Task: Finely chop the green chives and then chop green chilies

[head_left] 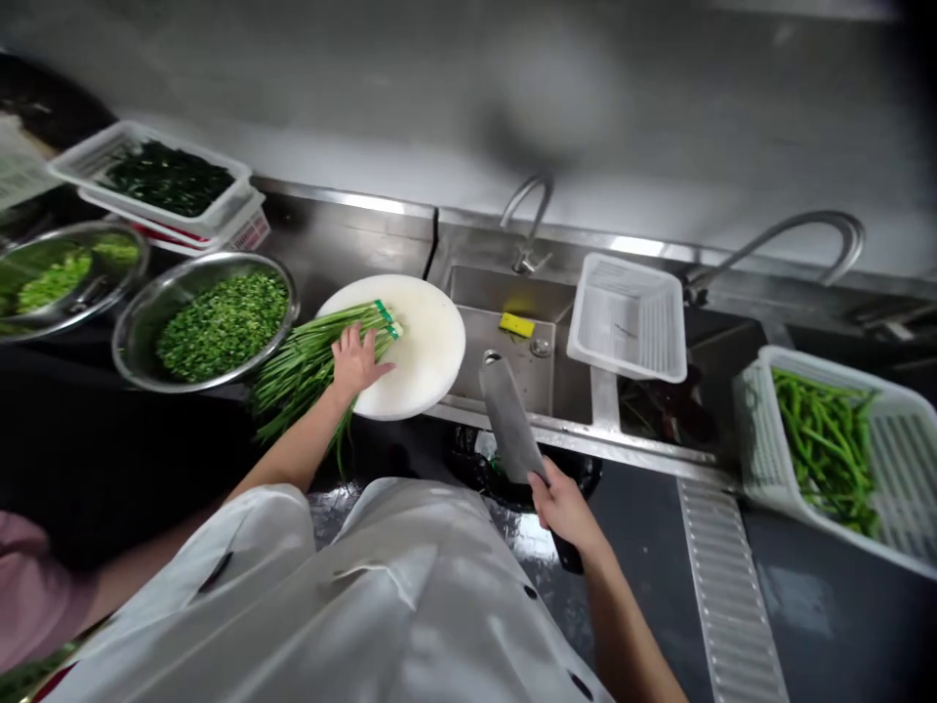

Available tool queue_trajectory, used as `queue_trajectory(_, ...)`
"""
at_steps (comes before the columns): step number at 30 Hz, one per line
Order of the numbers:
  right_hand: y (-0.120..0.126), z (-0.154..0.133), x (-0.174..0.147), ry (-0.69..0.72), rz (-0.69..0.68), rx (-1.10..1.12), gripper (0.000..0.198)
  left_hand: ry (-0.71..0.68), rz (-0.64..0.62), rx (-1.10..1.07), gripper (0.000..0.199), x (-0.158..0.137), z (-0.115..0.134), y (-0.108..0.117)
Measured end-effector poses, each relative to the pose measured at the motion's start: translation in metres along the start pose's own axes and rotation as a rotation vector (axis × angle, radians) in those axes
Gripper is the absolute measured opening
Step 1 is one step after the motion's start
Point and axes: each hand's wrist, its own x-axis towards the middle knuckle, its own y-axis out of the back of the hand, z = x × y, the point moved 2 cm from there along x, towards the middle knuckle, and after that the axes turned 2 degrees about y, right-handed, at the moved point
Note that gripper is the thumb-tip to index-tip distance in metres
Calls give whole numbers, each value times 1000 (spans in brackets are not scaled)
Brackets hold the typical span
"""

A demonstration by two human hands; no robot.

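My left hand (357, 361) lies palm down on a bundle of green onions (304, 353), its fingers spread. A green band (386, 318) wraps the bundle near its pale root ends. The bundle rests on a round white cutting board (433, 342), its leafy ends hanging over the left edge. In my right hand (562, 506) is a cleaver (512, 422), gripped by its dark handle. Its broad blade points up and away from me, in front of the sink's edge and apart from the board.
A steel bowl of chopped greens (224, 327) stands left of the board. Behind it sits a white basket of dark greens (168, 178). The sink (505, 376) holds a yellow sponge (516, 324). Rightward are a white basket (628, 322) and green peppers (824, 444). A pink sleeve (36, 596) shows lower left.
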Motion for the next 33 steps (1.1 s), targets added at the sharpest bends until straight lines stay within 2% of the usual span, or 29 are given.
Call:
queue_trajectory(3, -20, -58, 59, 90, -49, -463, 32, -8, -85, 59, 113, 50, -38, 2)
queue_trajectory(6, -35, -97, 103, 47, -131, -929, 38, -50, -274, 47, 127, 88, -53, -15)
queue_trajectory(8, -33, -114, 122, 15, -170, -1115, 36, -65, -330, 25, 131, 98, -55, -27)
queue_trajectory(10, -22, -130, 136, 28, -176, -1231, 34, -91, -313, -2, 134, 96, -53, -34)
queue_trajectory(13, 4, -154, 154, 133, -174, -1359, 30, -169, -314, -35, 138, 81, -45, -37)
queue_trajectory(16, 28, -177, 178, 309, -195, -1437, 29, -243, -354, -49, 138, 66, -37, -38)
queue_trajectory(19, 41, -196, 206, 489, -250, -1471, 26, -260, -336, -57, 137, 60, -34, -39)
queue_trajectory(21, 43, -206, 222, 556, -305, -1513, 25, -262, -306, -68, 137, 59, -35, -41)
queue_trajectory(29, 26, -236, 271, 601, -505, -1651, 28, -264, -253, -106, 131, 56, -36, -38)
queue_trajectory(33, 40, -240, 287, 581, -591, -1671, 28, -256, -247, -118, 131, 55, -35, -34)
